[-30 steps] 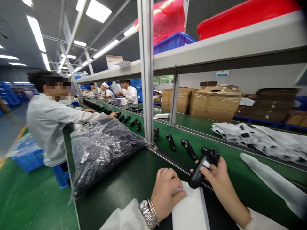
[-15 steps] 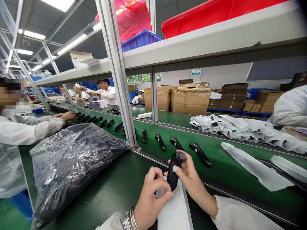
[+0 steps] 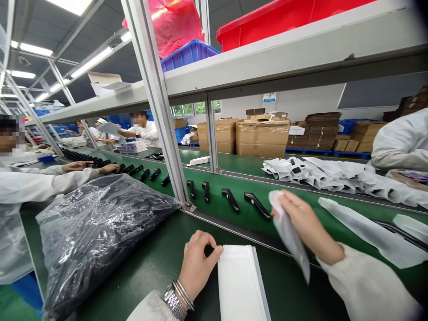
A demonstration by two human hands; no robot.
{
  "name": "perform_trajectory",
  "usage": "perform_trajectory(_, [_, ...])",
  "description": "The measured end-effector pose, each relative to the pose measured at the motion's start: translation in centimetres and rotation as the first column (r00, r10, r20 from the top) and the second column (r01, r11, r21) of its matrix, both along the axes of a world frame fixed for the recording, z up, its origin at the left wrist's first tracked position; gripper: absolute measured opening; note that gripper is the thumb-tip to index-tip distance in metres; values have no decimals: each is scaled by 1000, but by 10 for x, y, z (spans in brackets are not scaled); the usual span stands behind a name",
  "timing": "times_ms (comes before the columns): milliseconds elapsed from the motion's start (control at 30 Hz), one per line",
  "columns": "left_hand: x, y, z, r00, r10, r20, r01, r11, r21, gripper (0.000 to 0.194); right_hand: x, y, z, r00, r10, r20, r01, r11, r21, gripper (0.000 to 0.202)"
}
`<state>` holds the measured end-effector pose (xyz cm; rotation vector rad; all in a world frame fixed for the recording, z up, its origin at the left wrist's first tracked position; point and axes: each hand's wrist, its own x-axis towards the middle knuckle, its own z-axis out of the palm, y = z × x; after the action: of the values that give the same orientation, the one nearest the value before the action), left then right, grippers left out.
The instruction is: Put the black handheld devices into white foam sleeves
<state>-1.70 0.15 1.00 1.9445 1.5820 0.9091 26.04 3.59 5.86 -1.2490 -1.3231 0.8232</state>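
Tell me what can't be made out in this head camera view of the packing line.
- White pouch in the right hand: whether it holds anything; opaque.
- Stack of white pouches by the left hand: near end cut off by the bottom edge.
- Black contents of the clear plastic bag: blurred by crinkled film.

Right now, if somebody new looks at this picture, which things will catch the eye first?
Probably the row of black handles lying along the green conveyor belt in the middle. Next, the big clear bag of dark parts on the green bench at the left. In front, the right hand holds a white pouch over the belt edge, and the left hand touches a stack of white pouches.
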Motion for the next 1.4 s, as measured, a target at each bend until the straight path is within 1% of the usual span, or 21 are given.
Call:
perform_trajectory(33, [-1, 0, -1, 997, -16, -82, 14, 999, -34, 18, 22, 12, 2, 967, -128, 218, 113, 990, 83, 34])
perform_trajectory(100, [1, -2, -1, 981, -61, -186, 46, 995, -84, 19, 58, 34, -4, 756, -300, 582, 242, 954, 178, 33])
perform_trajectory(133, [2, -3, -2, 974, -87, -210, 68, 993, -96, 17, 69, 43, -11, 649, -338, 682, 256, 941, 223, 31])
perform_trajectory(167, [4, -5, -2, 969, -114, -220, 94, 991, -98, 14, 75, 50, -20, 573, -347, 743, 244, 937, 249, 29])
perform_trajectory(200, [6, -7, -2, 965, -137, -223, 119, 989, -93, 10, 76, 56, -30, 538, -332, 775, 215, 943, 254, 28])
perform_trajectory(233, [8, -9, -2, 963, -155, -222, 140, 987, -81, 9, 72, 61, -40, 536, -300, 790, 178, 954, 241, 29])
perform_trajectory(300, [12, -12, -3, 960, -173, -220, 166, 985, -48, 16, 58, 67, -62, 566, -199, 800, 119, 980, 160, 38])
perform_trajectory(400, [14, -15, -4, 959, -162, -233, 170, 985, 16, 24, 41, 75, -91, 606, -92, 790, 97, 994, 42, 52])
perform_trajectory(467, [14, -15, -5, 959, -156, -237, 171, 984, 46, 23, 38, 84, -106, 694, -67, 717, 110, 994, -13, 57])
perform_trajectory(500, [13, -15, -6, 960, -157, -230, 174, 983, 54, 22, 38, 88, -111, 772, -58, 633, 120, 991, -54, 59])
perform_trajectory(567, [12, -15, -7, 970, -155, -188, 169, 984, 62, 15, 35, 93, -113, 930, -57, 362, 115, 984, -139, 67])
perform_trajectory(633, [12, -15, -8, 979, -149, -137, 160, 984, 72, 17, 24, 88, -107, 998, -41, 44, 47, 985, -163, 81])
perform_trajectory(667, [12, -16, -9, 981, -150, -121, 161, 983, 84, 19, 14, 82, -101, 996, -20, -84, 8, 990, -144, 90])
perform_trajectory(733, [12, -16, -10, 982, -158, -105, 171, 978, 123, 17, -9, 64, -87, 972, 42, -231, -65, 993, -94, 107])
perform_trajectory(800, [11, -16, -12, 983, -163, -81, 174, 971, 163, 17, -35, 44, -75, 950, 105, -293, -130, 989, -65, 114])
perform_trajectory(867, [11, -16, -14, 987, -157, -38, 162, 971, 178, 17, -56, 28, -69, 929, 171, -328, -195, 980, -39, 112])
perform_trajectory(1000, [12, -17, -14, 988, -148, 53, 137, 976, 169, 24, -79, 9, -73, 890, 270, -369, -302, 953, -31, 101])
perform_trajectory(1133, [15, -19, -10, 981, -148, 128, 126, 978, 165, 25, -88, 0, -83, 866, 351, -357, -398, 915, -65, 91])
perform_trajectory(1200, [15, -21, -8, 976, -167, 138, 143, 976, 165, 23, -90, -3, -82, 857, 384, -344, -435, 897, -81, 86])
perform_trajectory(1267, [15, -22, -6, 973, -183, 142, 160, 974, 162, 22, -89, -4, -75, 871, 364, -330, -409, 909, -77, 83])
perform_trajectory(1400, [12, -24, -2, 974, -177, 138, 153, 974, 166, 17, -74, 3, -52, 917, 229, -326, -243, 970, -4, 81])
